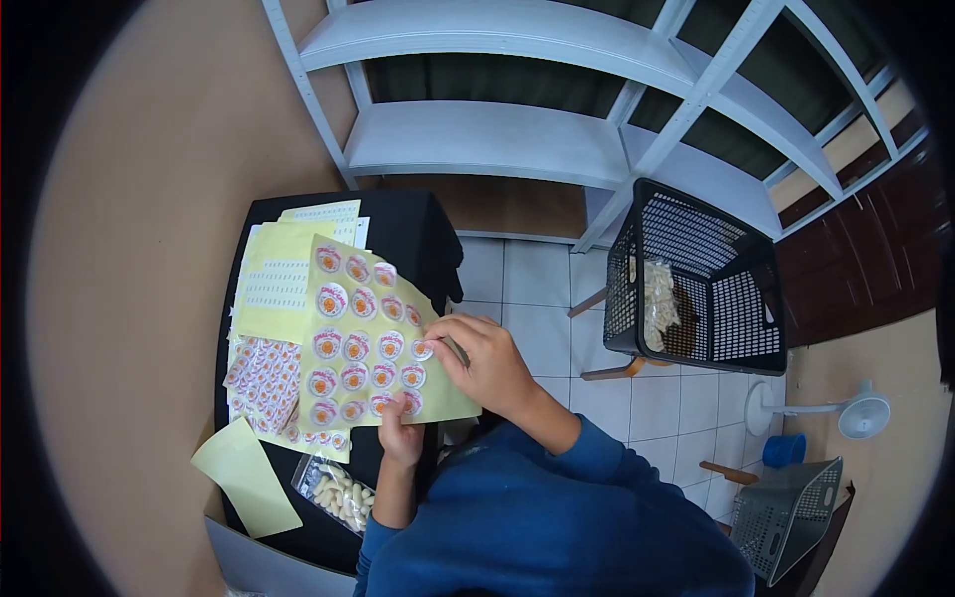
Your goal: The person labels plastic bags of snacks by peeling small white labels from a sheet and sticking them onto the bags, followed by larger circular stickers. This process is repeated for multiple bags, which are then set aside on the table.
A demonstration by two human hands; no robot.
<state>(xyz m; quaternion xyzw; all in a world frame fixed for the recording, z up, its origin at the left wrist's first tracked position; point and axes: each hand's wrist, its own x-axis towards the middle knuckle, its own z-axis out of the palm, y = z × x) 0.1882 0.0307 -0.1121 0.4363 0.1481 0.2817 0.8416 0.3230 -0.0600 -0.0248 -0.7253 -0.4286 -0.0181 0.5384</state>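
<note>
A yellow backing sheet [370,343] covered with several round orange-and-white stickers lies tilted over a black table [408,231]. My left hand [400,434] pinches the sheet's near edge from below. My right hand [484,361] rests on the sheet's right side, with its fingertips closed on one round sticker [422,349] at the end of a row. My blue sleeves fill the bottom of the view.
More sticker sheets [267,383] and pale yellow sheets [282,274] lie stacked at the left of the table. A clear bag of pale pieces [336,493] sits near the front edge. A black basket [696,279], white shelving [497,139], a fan [860,415] and a grey crate [791,512] stand around.
</note>
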